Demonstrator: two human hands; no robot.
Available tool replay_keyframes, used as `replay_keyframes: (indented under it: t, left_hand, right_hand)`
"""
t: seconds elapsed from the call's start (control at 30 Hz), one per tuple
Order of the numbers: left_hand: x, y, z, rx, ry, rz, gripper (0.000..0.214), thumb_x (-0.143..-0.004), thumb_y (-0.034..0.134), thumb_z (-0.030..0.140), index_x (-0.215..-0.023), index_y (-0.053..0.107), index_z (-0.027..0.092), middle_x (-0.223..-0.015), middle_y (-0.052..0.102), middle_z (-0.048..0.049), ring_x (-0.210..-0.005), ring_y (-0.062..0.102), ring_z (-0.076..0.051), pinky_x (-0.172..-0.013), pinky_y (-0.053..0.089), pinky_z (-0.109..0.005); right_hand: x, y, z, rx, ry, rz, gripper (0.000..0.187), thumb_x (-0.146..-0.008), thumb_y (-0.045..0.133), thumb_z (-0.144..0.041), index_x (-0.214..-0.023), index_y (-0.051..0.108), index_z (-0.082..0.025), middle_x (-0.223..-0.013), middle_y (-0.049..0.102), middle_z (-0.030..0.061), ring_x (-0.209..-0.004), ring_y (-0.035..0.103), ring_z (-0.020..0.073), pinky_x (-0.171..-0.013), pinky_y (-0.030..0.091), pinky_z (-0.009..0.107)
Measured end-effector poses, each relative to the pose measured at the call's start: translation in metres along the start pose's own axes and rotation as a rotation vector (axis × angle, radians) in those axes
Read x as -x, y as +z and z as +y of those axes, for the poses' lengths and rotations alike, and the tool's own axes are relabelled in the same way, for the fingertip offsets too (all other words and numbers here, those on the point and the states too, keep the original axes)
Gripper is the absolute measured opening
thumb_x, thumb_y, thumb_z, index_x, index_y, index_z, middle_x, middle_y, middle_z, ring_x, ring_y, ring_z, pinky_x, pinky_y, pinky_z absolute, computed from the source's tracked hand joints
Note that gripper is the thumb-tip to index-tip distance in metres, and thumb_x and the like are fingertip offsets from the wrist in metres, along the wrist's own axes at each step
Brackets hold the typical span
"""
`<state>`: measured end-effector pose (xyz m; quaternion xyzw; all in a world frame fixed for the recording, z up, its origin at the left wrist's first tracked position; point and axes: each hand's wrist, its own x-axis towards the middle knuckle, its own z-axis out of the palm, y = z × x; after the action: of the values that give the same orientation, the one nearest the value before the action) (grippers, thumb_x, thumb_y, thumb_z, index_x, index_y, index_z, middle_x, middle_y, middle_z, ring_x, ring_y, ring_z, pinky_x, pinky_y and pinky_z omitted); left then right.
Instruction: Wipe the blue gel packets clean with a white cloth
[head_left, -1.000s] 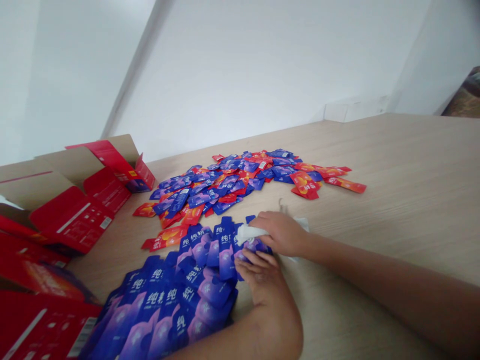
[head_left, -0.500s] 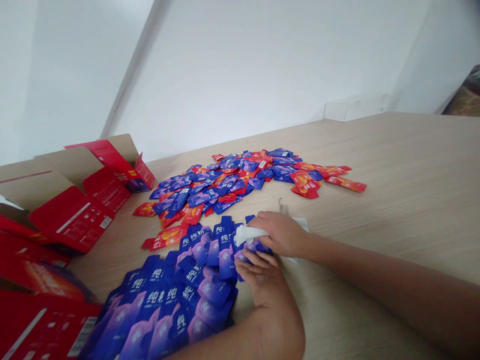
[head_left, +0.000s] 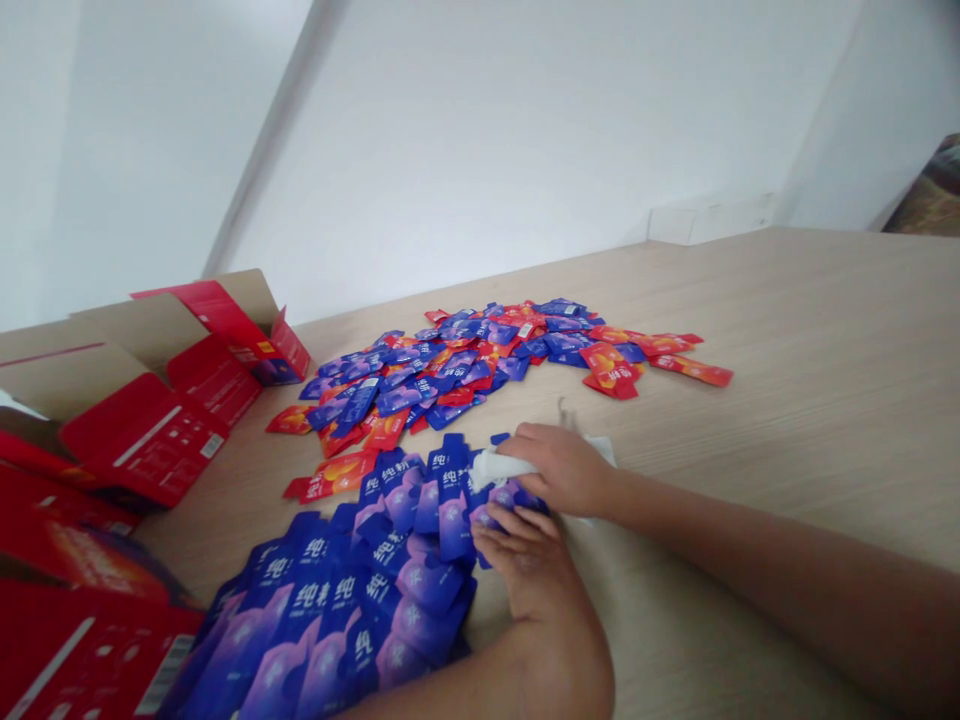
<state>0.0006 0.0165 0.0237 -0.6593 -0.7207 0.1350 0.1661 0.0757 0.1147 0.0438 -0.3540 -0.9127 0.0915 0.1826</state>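
Note:
My right hand (head_left: 562, 468) presses a crumpled white tissue (head_left: 501, 468) against a purple-blue sachet (head_left: 510, 495) between my hands. More of the tissue shows past my right hand. My left hand (head_left: 521, 550) lies just below, its fingers slightly spread over the sachet's edge and seemingly gripping it. Overlapping rows of blue-purple sachets with white Chinese lettering (head_left: 360, 590) spread left of my left hand. A red-orange sachet (head_left: 334, 475) lies along their far edge. The sachet's lower part is hidden by my fingers.
A loose pile of mixed blue and red sachets (head_left: 450, 365) lies farther up the light wood table (head_left: 787, 330). Opened red cartons with brown cardboard flaps (head_left: 142, 440) fill the left side. A small grey item (head_left: 566, 412) lies near my right hand. White walls rise behind.
My left hand and forearm have shifted slightly to the right. My right hand and the tissue stay nearly in place, and the sachets around them look unchanged.

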Motion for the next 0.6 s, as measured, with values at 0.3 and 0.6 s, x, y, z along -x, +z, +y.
replay_keyframes:
  t: [0.3,0.6]
  left_hand:
    - [-0.006,0.002,-0.003,0.028,-0.032,0.048,0.043,-0.079,0.037,-0.005,-0.112,0.061,0.007,-0.118,0.057,-0.0278,-0.103,0.058,-0.034,-0.088,0.046,-0.053]
    - [-0.006,0.005,-0.001,0.062,-0.048,0.026,0.044,-0.079,0.035,-0.006,-0.111,0.061,0.008,-0.118,0.057,-0.0266,-0.105,0.056,-0.035,-0.09,0.043,-0.056]
  right_hand:
    - [-0.002,0.004,0.018,0.07,0.096,-0.07,0.027,-0.081,0.054,-0.025,-0.107,0.056,-0.019,-0.098,0.056,0.0076,-0.092,0.052,0.0213,-0.078,0.037,0.031]
    - [-0.001,0.002,-0.001,-0.052,-0.031,0.013,0.029,-0.08,0.053,-0.019,-0.109,0.056,-0.02,-0.098,0.055,0.0056,-0.09,0.05,0.0186,-0.08,0.036,0.029]
